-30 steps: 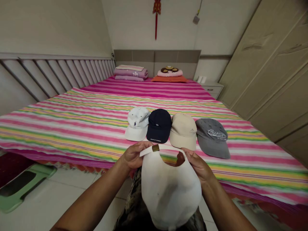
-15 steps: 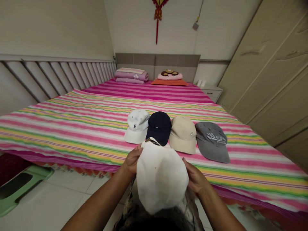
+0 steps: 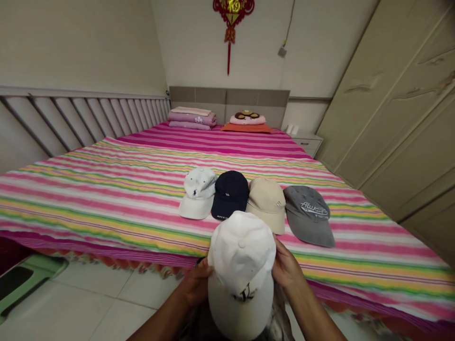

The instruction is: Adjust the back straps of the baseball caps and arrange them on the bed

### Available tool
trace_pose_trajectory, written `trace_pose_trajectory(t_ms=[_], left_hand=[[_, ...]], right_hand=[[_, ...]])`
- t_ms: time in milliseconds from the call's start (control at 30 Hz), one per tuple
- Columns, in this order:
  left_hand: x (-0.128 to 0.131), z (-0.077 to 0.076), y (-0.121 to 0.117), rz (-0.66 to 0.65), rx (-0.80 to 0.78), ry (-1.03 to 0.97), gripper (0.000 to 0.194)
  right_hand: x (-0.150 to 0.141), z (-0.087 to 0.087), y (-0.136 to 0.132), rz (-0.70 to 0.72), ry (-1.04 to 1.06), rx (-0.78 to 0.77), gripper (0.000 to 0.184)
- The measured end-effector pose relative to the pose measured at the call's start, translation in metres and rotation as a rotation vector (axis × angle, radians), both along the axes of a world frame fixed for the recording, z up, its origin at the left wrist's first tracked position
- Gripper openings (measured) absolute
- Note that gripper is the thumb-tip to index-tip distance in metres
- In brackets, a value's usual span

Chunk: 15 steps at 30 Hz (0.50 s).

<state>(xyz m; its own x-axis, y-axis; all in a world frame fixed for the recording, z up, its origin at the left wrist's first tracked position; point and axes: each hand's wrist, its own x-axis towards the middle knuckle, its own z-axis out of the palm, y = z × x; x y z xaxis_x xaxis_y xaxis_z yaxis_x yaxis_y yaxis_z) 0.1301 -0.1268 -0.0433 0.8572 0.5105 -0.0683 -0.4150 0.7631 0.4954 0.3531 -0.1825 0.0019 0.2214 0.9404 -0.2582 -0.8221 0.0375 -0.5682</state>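
Striped bedspread (image 3: 106, 213) w/ 4 caps (image 3: 230, 195) in row; L hand (image 3: 196, 286), R hand (image 3: 287, 269) clamped on white cap (image 3: 241, 251).

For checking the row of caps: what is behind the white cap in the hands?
Behind the white baseball cap are the navy cap and the beige cap, on the striped bedspread. It hides part of the navy brim and the beige brim.

The white baseball cap (image 3: 241, 265) hides most of the left hand (image 3: 195, 286), its fingers out of sight, and seems to cover the front edge of the navy cap (image 3: 230, 194). The dark emblem (image 3: 245, 292) on the white cap is too small to read, and the bottom edge cuts off both forearms (image 3: 313, 312).
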Motion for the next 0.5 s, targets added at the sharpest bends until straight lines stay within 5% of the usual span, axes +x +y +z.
trace_pose_trajectory(t_ms=[233,500], left_hand=[[0.011,0.017,0.003,0.254,0.003,0.194,0.028],[0.005,0.012,0.026,0.257,-0.159,0.1,0.025]], right_hand=[[0.005,-0.002,-0.004,0.033,-0.009,-0.003,0.017],[-0.004,-0.002,-0.032,0.31,-0.173,0.094,0.043]])
